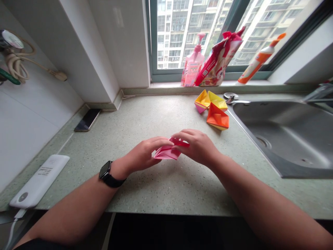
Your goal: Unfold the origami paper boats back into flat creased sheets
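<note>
- Forearms (73, 211) cross the front edge of the speckled worktop (145, 118), toward a pink folded paper (166, 153) near its middle.
- Left hand (144, 155) and right hand (197, 147) both pinch it narrowly from either side.
- Paper feels light, soft, easily creased; hold it by folded edges.
- Yellow-and-pink paper shape (202, 101) and orange paper shape (217, 117) lie back near the steel sink (283, 139).

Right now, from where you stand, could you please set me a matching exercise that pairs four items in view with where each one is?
Items:
1. black wristwatch
2. folded pink paper
3. smartphone
4. pink pump bottle

Places:
A. on the windowsill
B. on the left wrist
C. between the left hand and right hand
D. lying on the countertop

Pairs: 1-B, 2-C, 3-D, 4-A
</note>
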Demonstrator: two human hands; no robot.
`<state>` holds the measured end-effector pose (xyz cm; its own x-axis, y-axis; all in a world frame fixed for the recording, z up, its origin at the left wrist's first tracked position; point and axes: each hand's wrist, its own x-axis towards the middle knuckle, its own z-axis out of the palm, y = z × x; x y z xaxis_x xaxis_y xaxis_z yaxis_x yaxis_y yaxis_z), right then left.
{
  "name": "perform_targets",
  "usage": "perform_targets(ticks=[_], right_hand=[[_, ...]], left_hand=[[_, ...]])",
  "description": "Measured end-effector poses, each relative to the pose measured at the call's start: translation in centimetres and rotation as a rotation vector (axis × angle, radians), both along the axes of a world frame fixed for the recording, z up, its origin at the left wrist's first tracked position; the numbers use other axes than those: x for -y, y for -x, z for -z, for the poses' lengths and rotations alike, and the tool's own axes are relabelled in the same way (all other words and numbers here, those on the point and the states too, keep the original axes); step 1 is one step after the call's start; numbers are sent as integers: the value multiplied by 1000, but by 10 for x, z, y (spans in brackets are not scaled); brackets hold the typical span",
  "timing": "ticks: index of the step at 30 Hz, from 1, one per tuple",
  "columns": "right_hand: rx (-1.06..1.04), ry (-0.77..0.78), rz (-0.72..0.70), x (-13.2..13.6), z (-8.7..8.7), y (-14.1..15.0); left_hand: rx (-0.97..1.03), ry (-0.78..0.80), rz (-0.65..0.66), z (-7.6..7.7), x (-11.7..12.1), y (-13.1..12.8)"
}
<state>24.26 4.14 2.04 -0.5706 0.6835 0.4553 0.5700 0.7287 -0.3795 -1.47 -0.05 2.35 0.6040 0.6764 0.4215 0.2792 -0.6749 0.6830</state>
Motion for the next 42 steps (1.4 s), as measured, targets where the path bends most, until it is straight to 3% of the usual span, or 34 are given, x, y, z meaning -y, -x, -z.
perform_targets(ticks=[5, 9, 12, 17, 21, 24, 30, 39, 42], right_hand=[[-15, 287, -30, -2, -1, 2], [-164, 604, -70, 0, -2, 7], [-236, 739, -145, 2, 3, 11], [-256, 748, -145, 2, 11, 16], [-199, 735, -60, 5, 11, 21], [-156, 673, 27, 9, 11, 25], [-54, 565, 169, 12, 13, 30], [-162, 815, 76, 13, 14, 34], [-198, 785, 120, 13, 16, 34]], left_hand=[[80, 169, -31, -2, 5, 0], [257, 421, -1, 1, 3, -3], [304, 593, 32, 0, -1, -5], [366, 761, -100, 3, -2, -11], [535, 971, -181, 19, 3, -21], [551, 1049, -230, 31, 7, -27], [560, 1085, -280, 35, 11, -34], [536, 994, -301, 29, 13, -36], [524, 992, -300, 28, 14, -35]])
